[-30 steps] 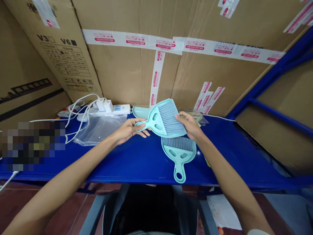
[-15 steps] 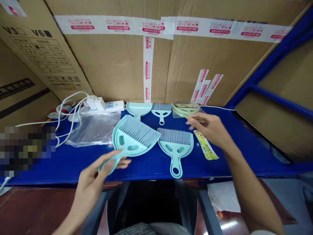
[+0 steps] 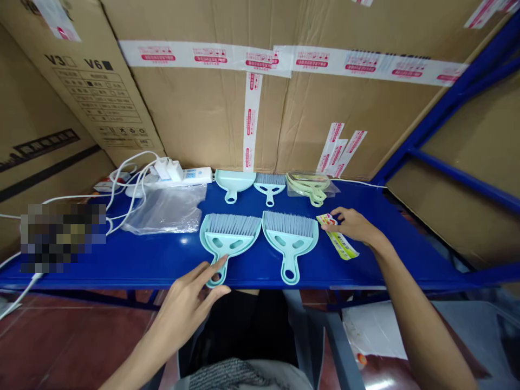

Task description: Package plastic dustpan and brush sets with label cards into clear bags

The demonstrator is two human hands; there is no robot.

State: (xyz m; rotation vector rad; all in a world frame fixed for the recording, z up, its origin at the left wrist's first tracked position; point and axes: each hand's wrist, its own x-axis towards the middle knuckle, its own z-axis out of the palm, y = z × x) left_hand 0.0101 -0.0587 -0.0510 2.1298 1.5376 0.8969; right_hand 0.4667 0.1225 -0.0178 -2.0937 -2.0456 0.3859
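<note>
In the head view my left hand (image 3: 199, 292) has its fingers apart beside the handle of a light teal dustpan (image 3: 206, 245) on the blue table. The index fingertip touches that handle. A small grey-bristled brush (image 3: 228, 238) lies nested in this dustpan. To its right is a matching dustpan (image 3: 266, 230) with another brush (image 3: 291, 238) set in it. My right hand (image 3: 349, 223) is over the top end of a yellow-green printed label card (image 3: 343, 246). Thumb and index finger are spread around the card's upper edge, the thumb at its surface.
At the back lie an unfilled teal dustpan (image 3: 234, 183), a loose brush (image 3: 270, 188) and a green set in clear plastic (image 3: 311, 187). Clear plastic bags (image 3: 166, 208), a power strip (image 3: 197, 175) and white cables (image 3: 116, 187) are left. A cardboard box (image 3: 195, 114) stands behind.
My left hand has set the dustpan and brush down beside the other set and loosened from the handle. The right hand has come down to the label card from near the bagged set.
</note>
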